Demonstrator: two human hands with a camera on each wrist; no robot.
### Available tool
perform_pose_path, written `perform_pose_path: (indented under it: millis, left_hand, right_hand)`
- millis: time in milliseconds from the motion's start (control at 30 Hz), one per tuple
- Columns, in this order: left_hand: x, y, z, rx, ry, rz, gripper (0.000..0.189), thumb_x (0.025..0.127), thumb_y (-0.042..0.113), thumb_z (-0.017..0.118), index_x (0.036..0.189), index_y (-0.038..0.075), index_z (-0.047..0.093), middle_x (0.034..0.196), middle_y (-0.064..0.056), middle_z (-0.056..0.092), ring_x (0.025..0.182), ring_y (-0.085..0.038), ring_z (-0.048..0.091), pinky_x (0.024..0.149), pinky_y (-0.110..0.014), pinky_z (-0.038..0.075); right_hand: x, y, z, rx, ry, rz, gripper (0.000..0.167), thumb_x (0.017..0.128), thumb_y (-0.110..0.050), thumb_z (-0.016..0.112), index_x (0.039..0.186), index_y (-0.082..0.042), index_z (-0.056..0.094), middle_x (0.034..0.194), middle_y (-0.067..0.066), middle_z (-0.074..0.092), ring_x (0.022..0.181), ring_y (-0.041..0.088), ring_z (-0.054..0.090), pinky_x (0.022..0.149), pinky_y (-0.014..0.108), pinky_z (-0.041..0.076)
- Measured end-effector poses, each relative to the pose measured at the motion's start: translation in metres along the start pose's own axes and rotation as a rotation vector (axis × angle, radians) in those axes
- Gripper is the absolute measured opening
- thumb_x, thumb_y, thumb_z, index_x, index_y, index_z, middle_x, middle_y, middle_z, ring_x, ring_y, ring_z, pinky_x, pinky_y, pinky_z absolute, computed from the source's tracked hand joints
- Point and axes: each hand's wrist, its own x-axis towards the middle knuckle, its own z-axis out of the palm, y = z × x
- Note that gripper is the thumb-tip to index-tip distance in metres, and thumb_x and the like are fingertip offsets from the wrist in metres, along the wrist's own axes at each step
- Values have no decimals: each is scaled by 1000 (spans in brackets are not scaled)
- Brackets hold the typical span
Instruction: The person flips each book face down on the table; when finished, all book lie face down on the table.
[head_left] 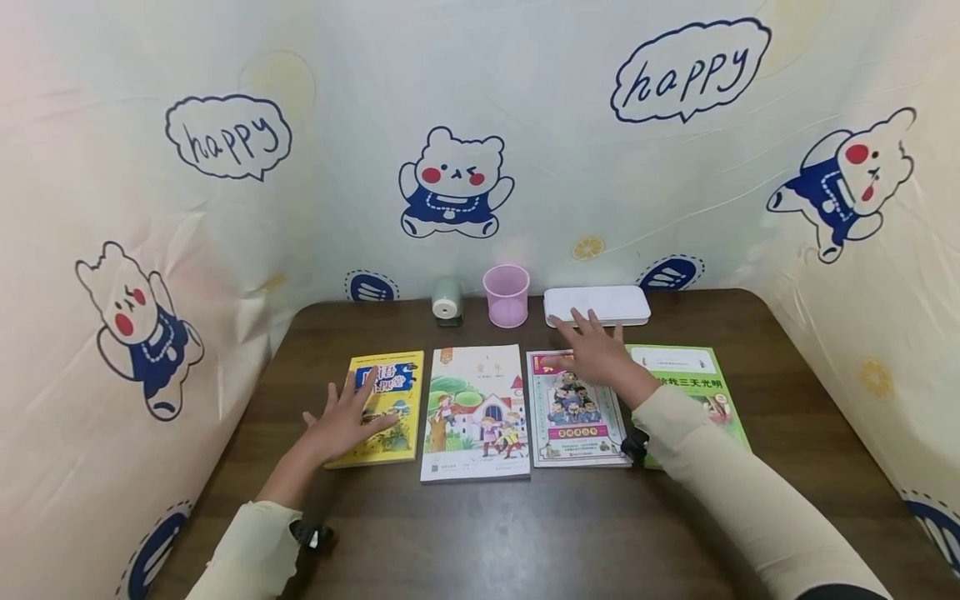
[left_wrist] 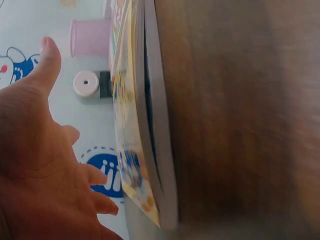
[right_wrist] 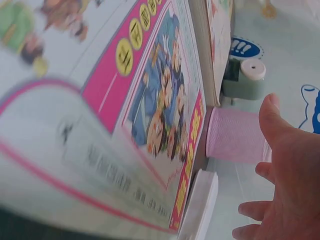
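Note:
My left hand (head_left: 339, 425) hovers with spread fingers over the yellow book (head_left: 405, 417) at the left of a row of books. In the left wrist view the palm of that hand (left_wrist: 45, 155) holds nothing, and the yellow book (left_wrist: 131, 145) lies beyond the fingers. My right hand (head_left: 596, 354) reaches over the pink-bordered book (head_left: 577, 421), fingers spread toward the white case (head_left: 630, 304). The right wrist view shows that hand (right_wrist: 295, 185) bare, with the pink-bordered book (right_wrist: 115, 110) close by. Between the hands lies a white book with a castle picture (head_left: 476, 417).
A green book (head_left: 701, 375), partly hidden by the right arm, lies at the right end of the row. Behind the books stand a pale green pencil sharpener (head_left: 447, 302) and a pink cup (head_left: 507, 296). A patterned cloth (head_left: 337, 208) encloses the dark wooden table (head_left: 480, 542).

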Motion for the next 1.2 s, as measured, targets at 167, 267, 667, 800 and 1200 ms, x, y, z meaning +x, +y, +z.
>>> perform_pose_path:
  millis: [167,267,667,800,1200]
  left_hand:
    - [-18,-7,1,-71,-38,-20,109,93,72,58,167,18,-1,167,-34,-8,146,-66,-11,92,-95,-5]
    - [-28,-15,3,-98,-61,-29,112,92,71,60,167,18,-4,166,-35,-10,146,-66,-11,93,-95,-6]
    - [-42,-38,13,-195,-42,30,119,89,63,71,166,17,-8,169,-30,-6,151,-58,-8,103,-87,-11]
    - [-45,-41,13,-207,-39,35,124,86,62,75,166,14,-8,170,-28,-4,152,-56,-8,105,-85,-10]
    - [-43,-58,12,-257,-81,64,130,81,53,84,164,1,-1,170,-27,-4,154,-52,-9,110,-80,-11]
  right_hand:
    - [3,-12,5,-1,-10,-27,86,98,-65,56,167,-32,16,173,15,9,158,43,3,116,79,3]
    - [7,-23,6,5,-22,-55,87,97,-67,55,167,-32,16,173,15,10,158,42,5,118,76,1]
    - [17,-49,10,21,-43,-123,89,95,-68,57,166,-29,22,172,17,16,158,41,10,122,70,0]
    - [20,-58,13,24,-44,-152,89,95,-69,57,166,-30,21,172,16,17,158,40,12,122,69,3]
    - [36,-85,25,7,-75,-219,89,95,-70,57,166,-28,24,172,13,20,158,36,16,121,71,11]
